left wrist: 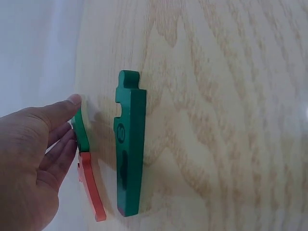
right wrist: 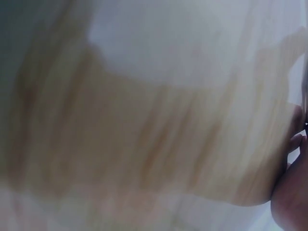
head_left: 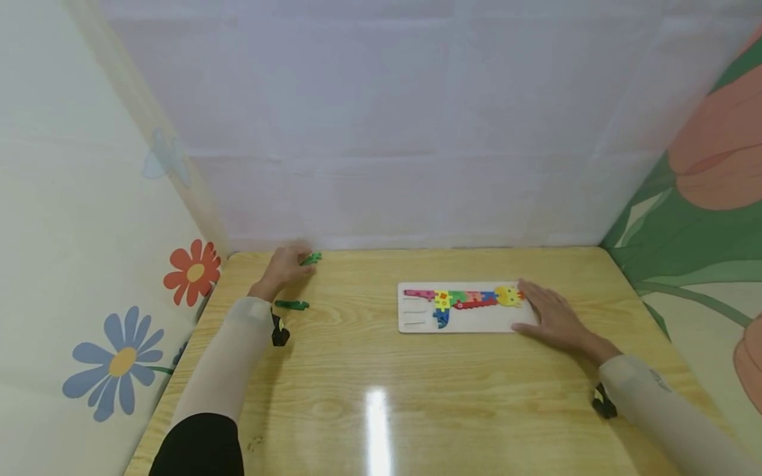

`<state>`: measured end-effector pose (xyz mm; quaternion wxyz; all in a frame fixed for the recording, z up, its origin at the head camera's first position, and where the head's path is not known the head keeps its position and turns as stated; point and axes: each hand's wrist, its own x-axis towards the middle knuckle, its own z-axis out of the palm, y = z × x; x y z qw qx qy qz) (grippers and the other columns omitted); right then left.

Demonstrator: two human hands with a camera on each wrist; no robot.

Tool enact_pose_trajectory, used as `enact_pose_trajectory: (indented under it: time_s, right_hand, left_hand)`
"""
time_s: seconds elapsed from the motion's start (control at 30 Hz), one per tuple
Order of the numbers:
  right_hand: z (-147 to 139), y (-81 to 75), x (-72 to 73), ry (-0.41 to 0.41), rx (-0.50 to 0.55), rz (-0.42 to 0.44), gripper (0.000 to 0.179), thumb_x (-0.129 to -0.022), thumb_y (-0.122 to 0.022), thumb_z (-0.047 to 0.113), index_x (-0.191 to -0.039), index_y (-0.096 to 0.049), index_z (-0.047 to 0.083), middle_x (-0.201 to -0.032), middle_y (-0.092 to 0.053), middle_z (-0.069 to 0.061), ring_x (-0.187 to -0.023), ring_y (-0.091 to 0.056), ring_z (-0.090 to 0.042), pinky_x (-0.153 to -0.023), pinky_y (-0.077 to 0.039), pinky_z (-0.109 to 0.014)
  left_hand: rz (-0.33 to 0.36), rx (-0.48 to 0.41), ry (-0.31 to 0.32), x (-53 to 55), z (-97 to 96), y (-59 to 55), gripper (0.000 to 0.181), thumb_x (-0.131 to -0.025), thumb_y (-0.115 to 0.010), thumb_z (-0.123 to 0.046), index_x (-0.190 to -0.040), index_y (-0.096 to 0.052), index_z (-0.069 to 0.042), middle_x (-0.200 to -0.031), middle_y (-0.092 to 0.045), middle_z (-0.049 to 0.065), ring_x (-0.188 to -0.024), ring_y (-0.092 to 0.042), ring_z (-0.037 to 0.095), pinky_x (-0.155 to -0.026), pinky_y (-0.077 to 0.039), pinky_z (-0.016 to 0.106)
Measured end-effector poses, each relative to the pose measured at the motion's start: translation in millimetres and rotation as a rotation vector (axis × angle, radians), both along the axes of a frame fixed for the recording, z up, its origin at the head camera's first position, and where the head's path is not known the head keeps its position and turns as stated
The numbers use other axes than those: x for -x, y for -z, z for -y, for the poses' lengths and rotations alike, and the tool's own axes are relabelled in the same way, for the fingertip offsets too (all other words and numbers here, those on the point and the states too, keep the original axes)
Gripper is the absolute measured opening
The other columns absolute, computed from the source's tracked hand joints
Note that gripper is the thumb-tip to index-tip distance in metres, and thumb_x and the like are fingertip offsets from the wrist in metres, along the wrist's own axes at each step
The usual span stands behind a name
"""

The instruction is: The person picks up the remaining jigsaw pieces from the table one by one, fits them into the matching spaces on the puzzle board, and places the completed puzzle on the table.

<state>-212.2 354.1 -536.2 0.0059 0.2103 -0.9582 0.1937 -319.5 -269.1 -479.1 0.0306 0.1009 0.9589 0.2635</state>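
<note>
At the table's far left, my left hand (head_left: 288,264) pinches a small green puzzle piece (left wrist: 81,132) between thumb and fingers. An orange-red piece (left wrist: 91,187) touches its lower end in the left wrist view. Closer to me lies a dark green piece (left wrist: 129,149) marked 10, flat on the table. My right hand (head_left: 553,317) rests at the right end of a white puzzle board (head_left: 476,326), thumb at the near edge and fairly straight fingers at the far corner. Colourful pieces on the board form a giraffe with a yellow head (head_left: 508,295).
The wooden table (head_left: 333,377) meets a white cloth backdrop (head_left: 405,132) at its far edge. Flower-patterned panels (head_left: 122,360) stand at both sides. Slot outlines show at the board's left end. The right wrist view is blurred, mostly wood grain.
</note>
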Motion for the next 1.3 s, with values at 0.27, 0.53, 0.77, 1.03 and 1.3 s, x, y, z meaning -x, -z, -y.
enact_pose_trajectory:
  time_s: [0.27,0.53,0.77,1.03,1.3]
  right_hand:
    - [-1.3,1.0,1.0,-0.001,0.001,-0.002,0.100,-0.094,-0.074,0.054,-0.165,-0.029,0.000,-0.170,-0.029,-0.025,-0.155,-0.027,-0.049,-0.122,-0.019,-0.070]
    - [-1.5,2.3,1.3,0.009,-0.014,0.021,0.102,-0.095,-0.073,0.056,-0.167,-0.026,0.002,-0.172,-0.026,-0.023,-0.157,-0.024,-0.047,-0.124,-0.015,-0.068]
    - [-0.6,0.7,0.3,0.006,-0.010,0.015,0.101,-0.094,-0.073,0.054,-0.166,-0.028,0.000,-0.171,-0.028,-0.024,-0.156,-0.025,-0.048,-0.123,-0.017,-0.069]
    - [-1.0,1.7,0.8,0.003,-0.002,0.009,0.101,-0.094,-0.074,0.054,-0.166,-0.027,0.001,-0.172,-0.027,-0.024,-0.156,-0.025,-0.048,-0.122,-0.017,-0.070]
    - [-2.5,2.9,3.0,0.005,-0.009,0.016,0.101,-0.094,-0.074,0.055,-0.167,-0.027,0.002,-0.172,-0.026,-0.023,-0.157,-0.024,-0.047,-0.123,-0.017,-0.069]
  left_hand:
    - [0.011,-0.028,-0.022,-2.7,-0.7,3.9,0.047,-0.101,-0.071,-0.008,-0.142,-0.059,0.010,-0.141,-0.062,0.031,-0.132,-0.059,0.047,-0.110,-0.049,0.058]
    - [0.016,-0.036,-0.026,-1.9,-1.3,5.5,0.045,-0.100,-0.071,-0.002,-0.142,-0.060,0.010,-0.136,-0.065,0.030,-0.127,-0.063,0.046,-0.106,-0.053,0.056]
    - [0.038,-0.074,-0.047,-2.1,0.0,6.3,0.041,-0.100,-0.071,-0.001,-0.139,-0.063,0.009,-0.136,-0.066,0.029,-0.127,-0.063,0.046,-0.106,-0.054,0.055]
    - [0.063,-0.111,-0.038,-2.2,-3.2,9.8,0.035,-0.099,-0.072,-0.002,-0.133,-0.068,0.007,-0.134,-0.068,0.028,-0.125,-0.064,0.045,-0.105,-0.054,0.055]
    - [0.044,-0.088,0.010,-3.6,-7.2,9.1,0.029,-0.099,-0.074,-0.003,-0.126,-0.073,0.005,-0.128,-0.071,0.025,-0.120,-0.067,0.044,-0.102,-0.055,0.054]
